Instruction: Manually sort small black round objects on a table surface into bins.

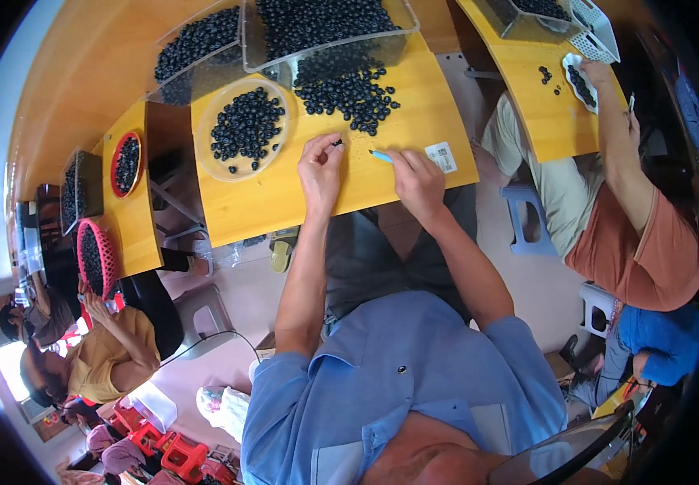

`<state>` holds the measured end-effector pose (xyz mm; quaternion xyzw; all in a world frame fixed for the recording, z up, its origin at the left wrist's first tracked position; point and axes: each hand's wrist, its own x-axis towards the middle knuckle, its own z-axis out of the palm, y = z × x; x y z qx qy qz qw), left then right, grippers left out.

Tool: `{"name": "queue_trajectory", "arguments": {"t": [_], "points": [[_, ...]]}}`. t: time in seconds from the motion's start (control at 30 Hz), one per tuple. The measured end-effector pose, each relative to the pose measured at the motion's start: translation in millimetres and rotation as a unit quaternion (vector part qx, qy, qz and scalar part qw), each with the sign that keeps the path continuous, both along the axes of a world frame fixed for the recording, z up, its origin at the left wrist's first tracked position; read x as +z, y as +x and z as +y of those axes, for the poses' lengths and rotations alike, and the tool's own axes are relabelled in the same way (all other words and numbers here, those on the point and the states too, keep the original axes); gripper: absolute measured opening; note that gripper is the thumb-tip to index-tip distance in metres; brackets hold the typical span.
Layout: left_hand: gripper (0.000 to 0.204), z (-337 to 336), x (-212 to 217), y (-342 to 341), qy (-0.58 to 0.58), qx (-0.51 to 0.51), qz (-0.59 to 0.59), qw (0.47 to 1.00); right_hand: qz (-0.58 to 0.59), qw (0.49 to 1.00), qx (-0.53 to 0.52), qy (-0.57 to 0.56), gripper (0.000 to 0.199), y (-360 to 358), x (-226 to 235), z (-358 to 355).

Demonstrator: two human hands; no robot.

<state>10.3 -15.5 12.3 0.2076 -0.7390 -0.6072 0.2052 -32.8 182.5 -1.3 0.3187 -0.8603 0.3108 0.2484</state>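
Over the yellow table, my left hand pinches a small shiny black round piece between thumb and fingertips. My right hand, a little to the right, grips a light blue pen-like tool whose dark tip points toward the left hand. The tip and the piece are apart. Just beyond both hands lies a loose pile of the same black pieces. Left of my left hand, more of them rest in a round clear shallow dish.
Clear plastic bins of black pieces stand at the table's far side. A white label lies right of my right hand. Co-workers sit at neighbouring tables: one person at right, another at left beside a pink basket.
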Motion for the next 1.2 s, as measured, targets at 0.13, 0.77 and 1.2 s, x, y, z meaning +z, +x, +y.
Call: {"name": "queue_trajectory", "arguments": {"t": [0.13, 0.77, 1.2], "points": [[0.018, 15.3, -8.5, 5.0, -0.062, -0.011, 0.006, 0.998, 0.007, 1.000, -0.001, -0.004, 0.030, 0.1, -0.1, -0.7], [0.027, 28.3, -19.0, 7.1, -0.052, -0.032, 0.012, 0.998, 0.013, 1.000, 0.007, 0.006, 0.032, 2.7, 3.4, 1.1], [0.033, 30.8, -14.7, 9.0, -0.097, -0.060, 0.010, 0.993, 0.020, 0.999, 0.023, 0.033, 0.031, 5.0, 3.1, 2.3]]}}
